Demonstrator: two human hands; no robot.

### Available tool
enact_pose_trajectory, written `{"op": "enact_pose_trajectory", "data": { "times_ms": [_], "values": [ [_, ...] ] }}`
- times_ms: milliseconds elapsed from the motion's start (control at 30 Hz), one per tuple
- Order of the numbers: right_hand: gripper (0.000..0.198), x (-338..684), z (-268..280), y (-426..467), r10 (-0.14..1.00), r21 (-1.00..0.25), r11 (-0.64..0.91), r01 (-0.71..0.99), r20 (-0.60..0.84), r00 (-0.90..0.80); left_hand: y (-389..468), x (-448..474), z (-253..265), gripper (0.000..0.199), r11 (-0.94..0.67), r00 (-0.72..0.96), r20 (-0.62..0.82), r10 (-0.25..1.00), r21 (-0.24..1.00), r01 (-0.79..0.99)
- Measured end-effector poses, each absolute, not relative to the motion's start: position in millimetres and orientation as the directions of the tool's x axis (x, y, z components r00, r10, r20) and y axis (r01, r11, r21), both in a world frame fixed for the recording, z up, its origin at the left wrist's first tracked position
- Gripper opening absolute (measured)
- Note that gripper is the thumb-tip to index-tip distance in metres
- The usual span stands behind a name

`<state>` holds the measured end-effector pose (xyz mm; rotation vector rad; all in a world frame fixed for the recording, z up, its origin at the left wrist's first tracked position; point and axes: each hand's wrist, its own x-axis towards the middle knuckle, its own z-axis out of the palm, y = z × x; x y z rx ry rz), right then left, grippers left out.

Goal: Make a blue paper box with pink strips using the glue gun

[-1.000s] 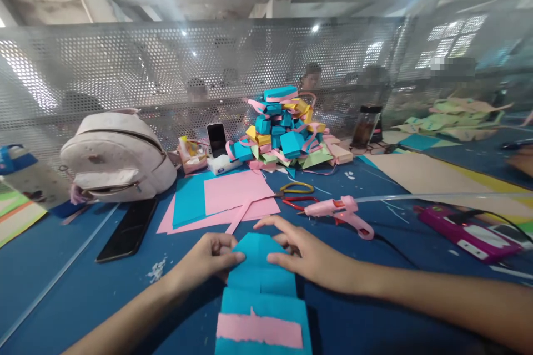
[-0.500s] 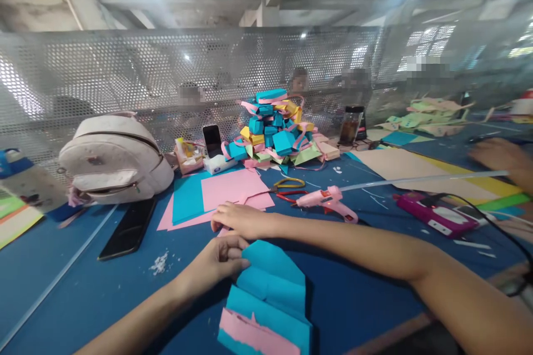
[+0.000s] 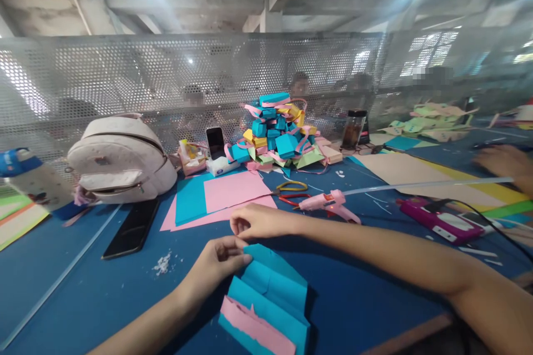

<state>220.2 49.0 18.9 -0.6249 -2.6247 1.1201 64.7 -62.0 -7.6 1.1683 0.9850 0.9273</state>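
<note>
A creased blue paper piece [image 3: 272, 283] with a torn-edged pink paper strip [image 3: 258, 324] on its lower part lies at the front of the table. My left hand [image 3: 222, 258] pinches the blue paper's upper left corner between thumb and fingers. Just beyond it, my right hand [image 3: 260, 221] is closed, its fingers curled down by the left fingertips. Whatever those right fingers hold, if anything, is hidden. Past my right hand lie pink paper sheets [image 3: 237, 188] and a blue sheet [image 3: 190, 202]. A pink glue gun [image 3: 331, 203] rests to the right, beside pliers with red and yellow handles [image 3: 291, 193].
A heap of blue, yellow and pink paper boxes [image 3: 277, 136] stands at the back. To the left are a white backpack [image 3: 122, 161], a black phone [image 3: 132, 227] and white scraps [image 3: 162, 263]. On the right lie a magenta power strip [image 3: 441, 221] and another person's hand [image 3: 503, 161].
My right hand has drawn back to the right, off the pink sheets and closer to the blue paper. My left hand keeps its pinch. The view has shifted slightly.
</note>
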Motion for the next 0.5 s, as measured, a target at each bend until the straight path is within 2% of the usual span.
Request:
{"op": "enact_pose_trajectory", "data": {
  "times_ms": [233,367,500],
  "values": [
    [0.020,260,0,37,0.634,-0.940,0.313,0.135,0.101,-0.767,-48,56,-13,0.038,0.109,0.179,-0.094,0.979,0.991,-0.075],
    [0.020,269,-15,30,0.699,-0.982,0.185,0.047,0.098,-0.708,-37,56,-16,0.041,0.076,0.124,-0.065,0.990,0.994,-0.084],
    [0.015,270,-22,24,0.717,-0.991,0.131,-0.010,0.102,-0.690,-29,58,-17,0.038,0.089,0.135,-0.081,0.988,0.995,-0.049]
  ]
}}
